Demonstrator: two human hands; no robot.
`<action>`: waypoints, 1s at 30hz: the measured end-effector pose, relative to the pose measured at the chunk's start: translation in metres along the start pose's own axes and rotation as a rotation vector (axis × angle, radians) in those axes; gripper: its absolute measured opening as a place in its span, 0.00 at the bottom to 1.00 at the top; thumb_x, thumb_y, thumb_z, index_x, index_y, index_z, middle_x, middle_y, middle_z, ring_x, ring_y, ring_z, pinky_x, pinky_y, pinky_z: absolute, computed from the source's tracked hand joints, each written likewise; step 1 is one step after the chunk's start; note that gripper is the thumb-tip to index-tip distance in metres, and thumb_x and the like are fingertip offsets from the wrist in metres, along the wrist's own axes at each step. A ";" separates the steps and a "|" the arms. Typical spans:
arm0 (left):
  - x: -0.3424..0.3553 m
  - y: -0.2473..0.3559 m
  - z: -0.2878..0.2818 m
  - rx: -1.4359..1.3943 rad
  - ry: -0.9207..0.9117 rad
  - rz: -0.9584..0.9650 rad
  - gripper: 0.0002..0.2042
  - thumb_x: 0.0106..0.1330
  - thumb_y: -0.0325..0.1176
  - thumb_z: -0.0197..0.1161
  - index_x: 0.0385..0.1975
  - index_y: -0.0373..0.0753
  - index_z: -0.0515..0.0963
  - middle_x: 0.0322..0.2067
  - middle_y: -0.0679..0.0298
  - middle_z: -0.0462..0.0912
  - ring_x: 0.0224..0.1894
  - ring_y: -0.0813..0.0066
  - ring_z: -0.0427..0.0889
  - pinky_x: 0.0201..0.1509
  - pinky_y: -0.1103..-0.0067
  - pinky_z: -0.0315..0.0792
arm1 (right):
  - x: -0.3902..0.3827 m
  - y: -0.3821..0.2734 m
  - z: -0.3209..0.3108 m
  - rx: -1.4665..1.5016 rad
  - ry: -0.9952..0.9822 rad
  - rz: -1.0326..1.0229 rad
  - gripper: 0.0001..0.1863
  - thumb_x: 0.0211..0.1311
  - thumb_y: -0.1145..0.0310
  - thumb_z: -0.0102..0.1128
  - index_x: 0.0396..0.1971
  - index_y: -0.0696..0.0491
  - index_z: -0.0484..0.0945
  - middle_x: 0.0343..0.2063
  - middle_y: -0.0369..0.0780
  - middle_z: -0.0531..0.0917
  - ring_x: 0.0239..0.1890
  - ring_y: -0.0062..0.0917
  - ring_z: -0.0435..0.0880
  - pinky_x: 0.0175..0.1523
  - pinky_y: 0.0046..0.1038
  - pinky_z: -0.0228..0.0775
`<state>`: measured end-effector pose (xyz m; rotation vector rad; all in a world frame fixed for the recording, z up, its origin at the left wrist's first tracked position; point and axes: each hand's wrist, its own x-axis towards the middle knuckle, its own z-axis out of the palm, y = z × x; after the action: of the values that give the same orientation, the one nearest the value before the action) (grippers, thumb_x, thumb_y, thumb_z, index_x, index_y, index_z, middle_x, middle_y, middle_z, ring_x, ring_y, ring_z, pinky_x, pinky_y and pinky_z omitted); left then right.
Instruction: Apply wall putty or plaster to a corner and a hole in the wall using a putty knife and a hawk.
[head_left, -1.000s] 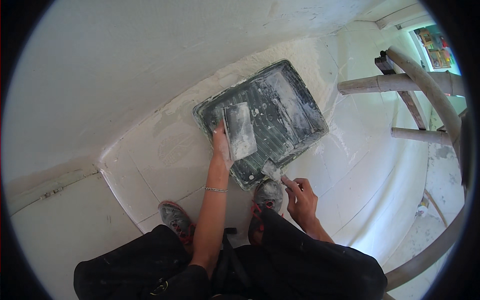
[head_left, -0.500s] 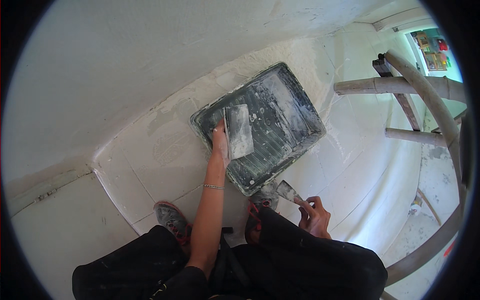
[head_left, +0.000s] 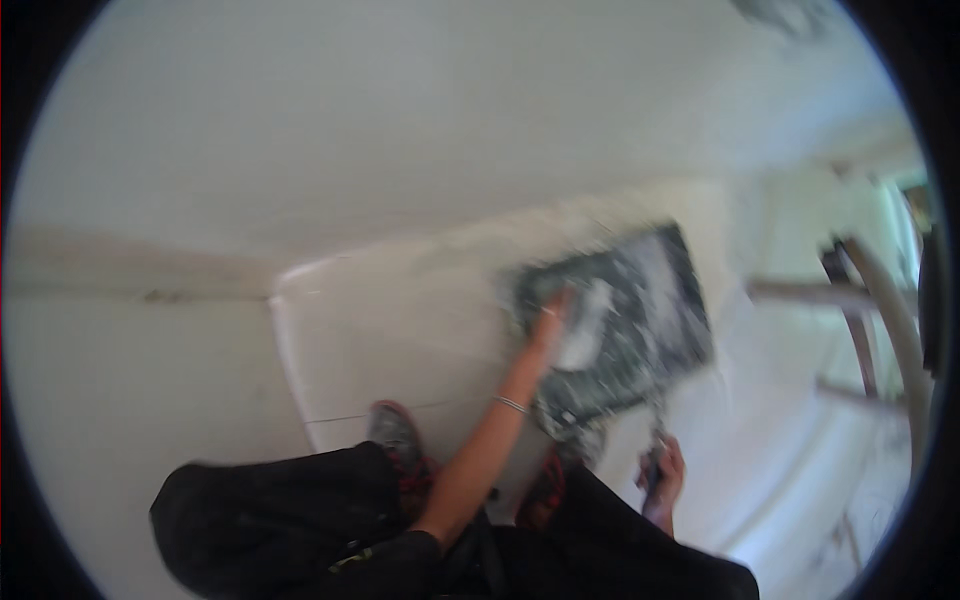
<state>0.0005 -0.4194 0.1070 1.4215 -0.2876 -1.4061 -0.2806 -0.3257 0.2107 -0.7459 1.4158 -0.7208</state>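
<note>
A dark paint tray point(head_left: 612, 388), smeared with whitish compound, lies on the floor in front of my feet. Over its left side, my left hand point(head_left: 552, 312) grips a flat plastering blade point(head_left: 586, 338), its pale, coated face turned toward the right. At the tray's near right corner is a narrow putty knife point(head_left: 658, 418), with my right hand point(head_left: 667, 474) closed round its handle. Its blade points away from me, toward the tray edge. Motion blur hides the finger details and whether the knife touches the tray.
A pale wall point(head_left: 420, 110) rises behind the tray, with whitish residue along its foot. Bamboo or wooden poles point(head_left: 885, 310) stand at the right beside pale sheeting point(head_left: 770, 460). My shoes point(head_left: 397, 436) are just short of the tray.
The whole view has swung, so the tray and both hands appear farther right and lower. The putty knife has turned from pointing up-left to pointing straight away from me. The blade stays over the tray.
</note>
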 end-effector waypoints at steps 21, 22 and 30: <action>0.069 -0.056 0.020 -0.571 -0.392 -0.060 0.20 0.68 0.26 0.38 0.55 0.38 0.74 0.50 0.63 0.78 0.50 0.78 0.78 0.56 0.81 0.69 | 0.005 0.007 0.031 -1.043 0.289 -0.457 0.12 0.62 0.73 0.54 0.46 0.50 0.74 0.32 0.41 0.72 0.28 0.31 0.73 0.33 0.34 0.69; 0.073 -0.071 0.015 -0.442 -0.311 0.044 0.19 0.69 0.28 0.39 0.56 0.37 0.73 0.52 0.63 0.77 0.52 0.78 0.76 0.59 0.81 0.66 | -0.003 0.000 0.040 -1.041 0.262 -0.465 0.12 0.62 0.73 0.54 0.46 0.50 0.74 0.32 0.41 0.72 0.28 0.31 0.73 0.33 0.34 0.69; 0.078 -0.079 0.027 -0.629 -0.208 -0.009 0.17 0.74 0.32 0.41 0.54 0.37 0.74 0.51 0.69 0.77 0.55 0.82 0.71 0.62 0.83 0.60 | -0.014 -0.024 0.043 -0.602 0.326 -0.407 0.12 0.67 0.62 0.54 0.35 0.57 0.75 0.21 0.38 0.74 0.18 0.21 0.65 0.25 0.29 0.61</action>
<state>-0.0384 -0.4609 0.0076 0.7654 0.0366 -1.4816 -0.2377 -0.3274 0.2388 -1.4672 1.8319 -0.7516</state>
